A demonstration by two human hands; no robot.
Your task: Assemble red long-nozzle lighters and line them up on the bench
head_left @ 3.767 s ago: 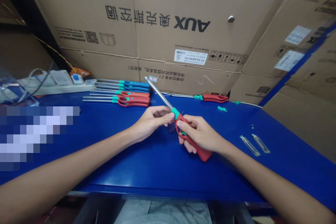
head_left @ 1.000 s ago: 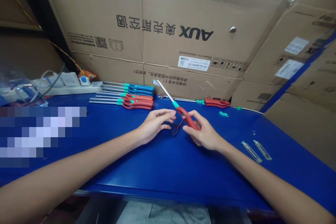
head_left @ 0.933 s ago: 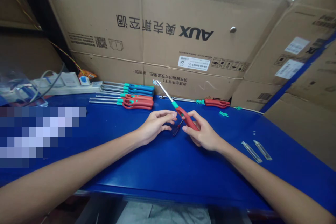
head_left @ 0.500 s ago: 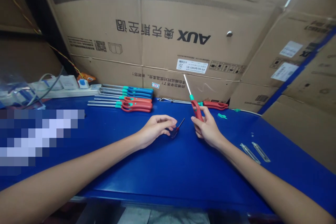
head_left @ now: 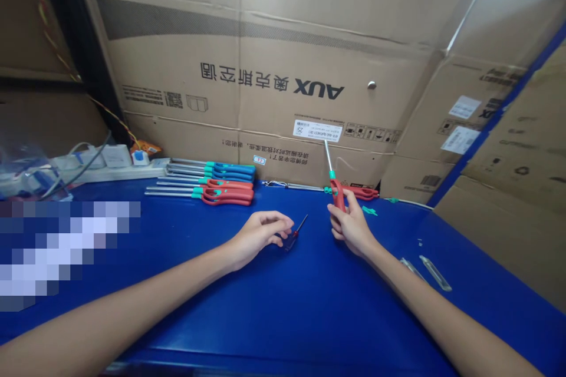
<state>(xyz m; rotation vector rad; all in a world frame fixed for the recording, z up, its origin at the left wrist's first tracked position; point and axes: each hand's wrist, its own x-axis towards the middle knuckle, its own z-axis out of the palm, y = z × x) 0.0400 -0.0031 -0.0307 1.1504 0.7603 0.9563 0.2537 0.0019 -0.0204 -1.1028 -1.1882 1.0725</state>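
At far left I see a power strip [head_left: 152, 168]; beside it, blue lighters [head_left: 234, 171] and red lighters [head_left: 230, 195] lie in a row on the blue table [head_left: 265, 318], rods leftward, apparently complete. Next, my left hand [head_left: 256, 237]: fingers curled, thumb gap narrow, at a small screwdriver [head_left: 296, 234]; whether they grip it, I cannot tell. Right of centre, my right hand [head_left: 352, 228] holds a raised lighter [head_left: 338, 195] by its red handle, rod up; I judge its body closed. Behind lies another red-handled lighter [head_left: 366, 191], loose wires [head_left: 274, 183] near its rod, seemingly unfinished. Rightmost: a green piece [head_left: 369, 211] and clear tubes [head_left: 435, 274], seemingly unfitted.
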